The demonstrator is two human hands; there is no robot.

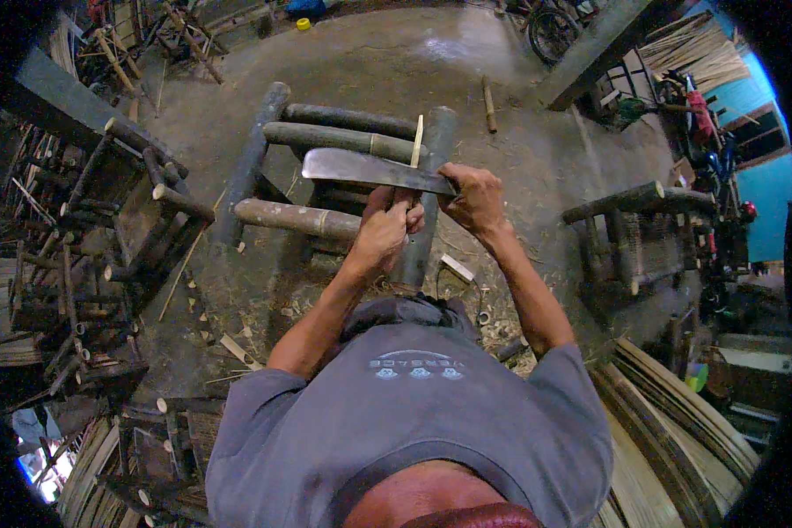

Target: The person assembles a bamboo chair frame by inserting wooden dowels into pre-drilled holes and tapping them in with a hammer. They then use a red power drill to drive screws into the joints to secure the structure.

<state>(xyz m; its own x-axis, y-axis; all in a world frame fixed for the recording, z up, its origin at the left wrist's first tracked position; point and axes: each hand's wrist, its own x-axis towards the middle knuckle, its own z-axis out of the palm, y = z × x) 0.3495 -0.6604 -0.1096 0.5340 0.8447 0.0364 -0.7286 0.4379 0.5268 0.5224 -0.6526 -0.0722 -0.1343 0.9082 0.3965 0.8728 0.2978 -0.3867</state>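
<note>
My right hand (477, 201) is closed round the handle end of a machete (361, 167), whose broad blade points left and lies roughly level. My left hand (387, 231) is closed just below the blade, gripping a thin pale bamboo strip (419, 139) that sticks up past the blade's far side. The blade crosses the strip, apparently touching it. Beneath both hands stands a thick bamboo frame (326, 135) with dark poles and cross rails, one upright pole close under my hands. My fingers hide the strip's lower end.
Shavings and a pale offcut (457, 268) litter the floor by my knees. A bamboo chair (136, 211) stands left, another bamboo piece (647, 233) right. Split bamboo slats (669, 422) are stacked at lower right. A short bamboo stick (489, 106) lies ahead, near a concrete pillar (597, 55).
</note>
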